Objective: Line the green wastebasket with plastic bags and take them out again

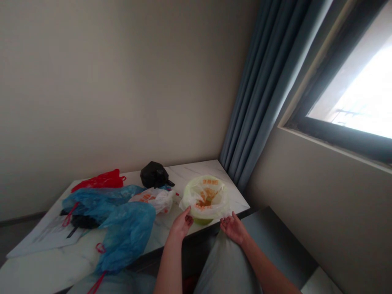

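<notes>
A whitish plastic bag (219, 211) with orange print lines a light green bin (202, 221) on the table, its edge folded out over the rim. At the near left of the rim, my left hand (182, 223) pinches the bag's edge between thumb and fingers. My right hand (235, 229) grips the same edge at the near right, fingers curled. Most of the bin's wall is hidden by the bag and my hands. Left of the bin lies a crumpled white bag (156, 199) with orange print, touching neither hand.
Blue plastic bags (128, 230) with pink drawstrings spread over the marble-patterned table (73, 253), one hanging past its front edge. Behind them lie a red bag (105, 179) and a black bundle (154, 174). Paper (45, 237) lies at left. A blue curtain (260, 94) hangs beyond the right corner.
</notes>
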`<state>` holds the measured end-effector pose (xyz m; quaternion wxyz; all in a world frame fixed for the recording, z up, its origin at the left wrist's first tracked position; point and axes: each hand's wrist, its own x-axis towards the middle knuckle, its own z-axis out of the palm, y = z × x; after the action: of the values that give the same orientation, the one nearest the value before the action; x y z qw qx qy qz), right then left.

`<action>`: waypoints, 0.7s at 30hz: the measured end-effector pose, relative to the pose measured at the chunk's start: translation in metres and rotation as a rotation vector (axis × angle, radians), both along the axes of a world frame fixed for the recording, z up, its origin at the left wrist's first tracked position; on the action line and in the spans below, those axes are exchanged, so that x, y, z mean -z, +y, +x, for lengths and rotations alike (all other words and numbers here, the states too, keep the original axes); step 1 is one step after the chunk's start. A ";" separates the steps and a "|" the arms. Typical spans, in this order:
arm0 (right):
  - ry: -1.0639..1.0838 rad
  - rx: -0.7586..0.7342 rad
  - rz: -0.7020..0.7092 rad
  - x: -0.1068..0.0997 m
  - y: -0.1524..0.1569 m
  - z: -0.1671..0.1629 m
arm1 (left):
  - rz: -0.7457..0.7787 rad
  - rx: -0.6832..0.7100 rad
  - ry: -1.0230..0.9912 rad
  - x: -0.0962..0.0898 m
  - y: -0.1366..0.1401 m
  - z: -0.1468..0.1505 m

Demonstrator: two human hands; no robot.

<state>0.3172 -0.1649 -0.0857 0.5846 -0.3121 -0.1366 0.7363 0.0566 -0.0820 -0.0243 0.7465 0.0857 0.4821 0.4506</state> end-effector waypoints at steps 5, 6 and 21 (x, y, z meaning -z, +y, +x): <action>-0.056 0.030 0.027 -0.001 -0.002 0.001 | 0.038 -0.052 0.025 0.002 -0.007 0.002; -0.075 0.031 0.034 -0.001 -0.002 0.001 | 0.047 -0.063 0.031 0.003 -0.007 0.002; 0.028 0.090 -0.055 0.003 -0.004 0.006 | 0.594 -0.130 0.607 0.008 -0.005 0.004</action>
<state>0.3237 -0.1684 -0.0883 0.6103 -0.3236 -0.0936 0.7170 0.0608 -0.0866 -0.0320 0.4838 0.3950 0.5338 0.5701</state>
